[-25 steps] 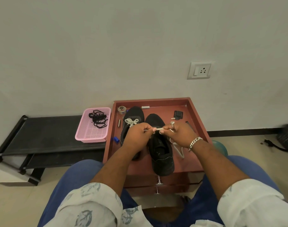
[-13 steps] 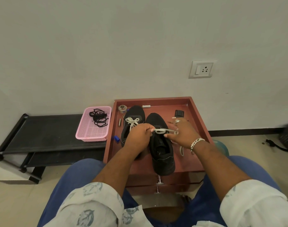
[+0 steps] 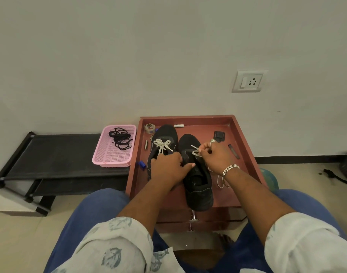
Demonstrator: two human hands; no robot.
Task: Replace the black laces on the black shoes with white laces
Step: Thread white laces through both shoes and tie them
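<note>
Two black shoes stand side by side in a red-brown tray [image 3: 245, 138]. The left shoe [image 3: 165, 133] carries a white lace tied in a bow [image 3: 162, 145]. My right hand [image 3: 216, 156] pinches a white lace [image 3: 195, 152] above the front of the right shoe [image 3: 198, 186]; a loose length of it [image 3: 220, 183] hangs beside my wrist. My left hand [image 3: 167, 168] sits between the shoes, its thumb lying across the right shoe's top and its fingers curled down out of sight. The black laces [image 3: 120, 138] lie bundled in a pink basket [image 3: 111, 157].
A tape roll [image 3: 150, 128], a small black object [image 3: 220, 135], a blue cap [image 3: 142, 165] and slim sticks lie in the tray. The basket stands on a low black rack [image 3: 60, 154] to the left. A wall socket [image 3: 248, 81] is above; my knees flank the tray.
My left hand has let go of the white lace and dropped onto the right shoe. My right hand has taken the lace and pulled it up toward the shoe's front.
</note>
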